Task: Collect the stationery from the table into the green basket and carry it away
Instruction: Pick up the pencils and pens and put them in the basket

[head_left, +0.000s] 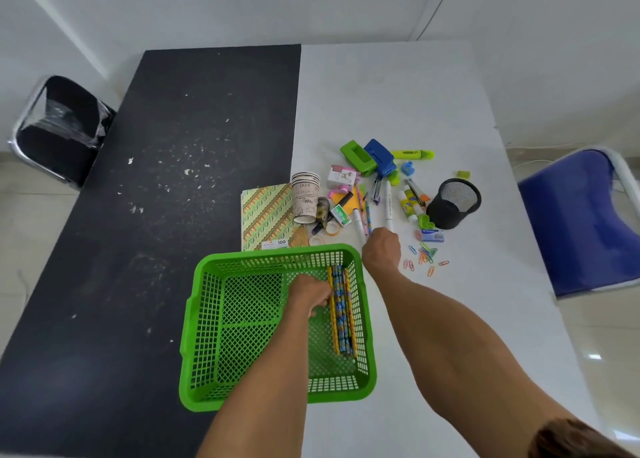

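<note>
The green basket point(207, 270) stands at the table's near edge, where the black and white halves meet. Along its right wall lies a bundle of patterned pencils point(341, 319). My left hand point(308, 295) is down inside the basket, its fingers curled against the bundle. Just beyond the basket's far right corner, my right hand point(381, 250) is closed over the near ends of two white markers point(388, 205) and a pencil that point away from me. Scattered stationery lies behind it on the white half.
The pile holds a patterned notebook point(266, 212), stacked paper cups point(305, 196), green and blue hole punches point(381, 156), a highlighter point(415, 154), a tipped black mesh pen cup point(450, 205) and loose paper clips point(424, 255). A black chair point(59, 128) stands left, a blue chair point(581, 222) right.
</note>
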{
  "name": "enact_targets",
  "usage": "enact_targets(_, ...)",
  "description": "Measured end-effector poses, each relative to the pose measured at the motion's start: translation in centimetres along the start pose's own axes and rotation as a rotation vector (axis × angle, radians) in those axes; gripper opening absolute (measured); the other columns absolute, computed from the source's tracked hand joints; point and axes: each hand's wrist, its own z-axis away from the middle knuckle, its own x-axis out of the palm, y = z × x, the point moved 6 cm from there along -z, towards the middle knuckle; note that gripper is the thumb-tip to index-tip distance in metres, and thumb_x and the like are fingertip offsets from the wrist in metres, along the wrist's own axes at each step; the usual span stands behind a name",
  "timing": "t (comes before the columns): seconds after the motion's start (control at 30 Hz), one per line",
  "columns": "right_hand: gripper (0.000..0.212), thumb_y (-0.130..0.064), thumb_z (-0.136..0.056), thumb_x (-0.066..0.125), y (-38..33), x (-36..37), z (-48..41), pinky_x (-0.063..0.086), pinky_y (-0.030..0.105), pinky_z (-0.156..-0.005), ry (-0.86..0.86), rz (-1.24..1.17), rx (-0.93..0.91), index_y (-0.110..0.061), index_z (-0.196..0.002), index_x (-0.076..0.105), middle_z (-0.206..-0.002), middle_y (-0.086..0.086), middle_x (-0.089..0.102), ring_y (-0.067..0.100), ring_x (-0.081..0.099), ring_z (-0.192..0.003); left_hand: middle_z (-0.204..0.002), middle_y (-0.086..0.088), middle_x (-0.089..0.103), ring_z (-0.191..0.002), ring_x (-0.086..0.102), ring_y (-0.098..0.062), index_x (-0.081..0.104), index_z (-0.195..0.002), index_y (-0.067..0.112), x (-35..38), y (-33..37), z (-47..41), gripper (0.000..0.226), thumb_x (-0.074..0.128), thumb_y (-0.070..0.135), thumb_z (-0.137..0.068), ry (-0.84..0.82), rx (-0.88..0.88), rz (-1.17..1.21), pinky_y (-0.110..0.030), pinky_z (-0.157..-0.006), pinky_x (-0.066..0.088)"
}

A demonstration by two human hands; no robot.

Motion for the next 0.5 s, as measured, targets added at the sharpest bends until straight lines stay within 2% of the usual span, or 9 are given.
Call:
enact_targets(0.13, 0.022, -0.003, -0.089, 0.057, 0.8, -0.2, 0.1, 0.052, 0.035, -0.078, -0.001, 0.047, -0.002, -0.005, -0.110, 0.063, -0.107, 0.014, 0.063, 0.030, 0.064, -0.097, -0.098, -0.013, 0.070, -0.080, 0.062, -0.021, 0.069, -0.095, -0.001, 0.1, -0.4, 0.0, 0.013, 0.061, 0.003, -0.085, 0.031, 0.022, -0.005, -0.026, -0.054, 0.045)
enact_targets(0.23, 0.024, -0.003, -0.090, 0.056, 1.1, -0.1, 0.3, 0.051, 0.036, -0.080, -0.002, 0.074, -0.006, -0.003, -0.114, 0.060, -0.110, 0.016, 0.061, 0.031, 0.063, -0.100, -0.096, -0.013, 0.069, -0.077, 0.061, -0.020, 0.069, -0.089, 0.001, 0.3, -0.5, -0.2, 0.010, 0.060, 0.001, -0.085, 0.046, 0.042, 0.000, -0.028, -0.064, 0.049)
enact_targets(0.33, 0.025, -0.003, -0.089, 0.056, 1.2, -0.2, 1.2, 0.052, 0.036, -0.081, 0.010, 0.075, 0.005, -0.002, -0.115, 0.058, -0.111, 0.015, 0.061, 0.031, 0.062, -0.101, -0.099, -0.016, 0.070, -0.075, 0.061, -0.021, 0.069, -0.095, -0.002, 0.2, -0.8, -0.4, 0.017, 0.056, 0.001, -0.083, 0.055, 0.059, 0.018, -0.023, -0.056, 0.045)
enact_targets(0.37, 0.025, -0.003, -0.089, 0.056, 1.5, -0.4, 1.7, 0.052, 0.036, -0.080, 0.017, 0.071, 0.016, -0.002, -0.114, 0.059, -0.110, 0.015, 0.061, 0.031, 0.062, -0.100, -0.099, -0.016, 0.071, -0.077, 0.063, -0.022, 0.069, -0.094, -0.001, 0.3, -0.9, -0.3, 0.018, 0.056, 0.002, -0.082, 0.055, 0.070, 0.018, -0.024, -0.058, 0.044)
enact_targets(0.5, 0.025, -0.004, -0.088, 0.054, 2.2, -1.7, 3.4, 0.053, 0.037, -0.078, 0.080, -0.024, 0.064, -0.004, -0.113, 0.059, -0.106, 0.015, 0.062, 0.030, 0.062, -0.096, -0.092, -0.018, 0.070, -0.070, 0.057, -0.022, 0.064, -0.078, 0.008, 0.3, -0.7, 0.4, 0.010, 0.055, 0.008, -0.081, 0.057, 0.113, 0.001, -0.029, -0.061, 0.042)
